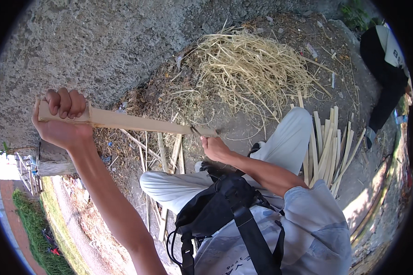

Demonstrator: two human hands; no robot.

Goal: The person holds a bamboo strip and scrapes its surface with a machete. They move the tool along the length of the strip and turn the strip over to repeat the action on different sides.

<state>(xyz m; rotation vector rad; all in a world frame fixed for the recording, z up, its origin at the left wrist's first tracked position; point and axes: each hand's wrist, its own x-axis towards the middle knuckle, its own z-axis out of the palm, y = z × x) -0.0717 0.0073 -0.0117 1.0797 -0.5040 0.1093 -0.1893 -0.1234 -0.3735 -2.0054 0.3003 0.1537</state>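
A long, pale strip of split bamboo or wood (137, 122) spans the space in front of me, its wider end at the left. My left hand (64, 114) is raised and wrapped round that wider end. At the strip's narrow end, close to my knees, my right hand (215, 149) is closed on a small knife. The knife's dark blade (195, 130) lies across the strip, touching or very near it; most of the handle is hidden in my fingers.
A heap of thin, curly shavings (257, 68) lies ahead. Several pale strips (328, 146) are bundled by my right knee, with more strips (176, 151) by my left knee. A rough grey wall (101, 41) rises at far left. Another person's dark-clothed leg (384, 105) is at right.
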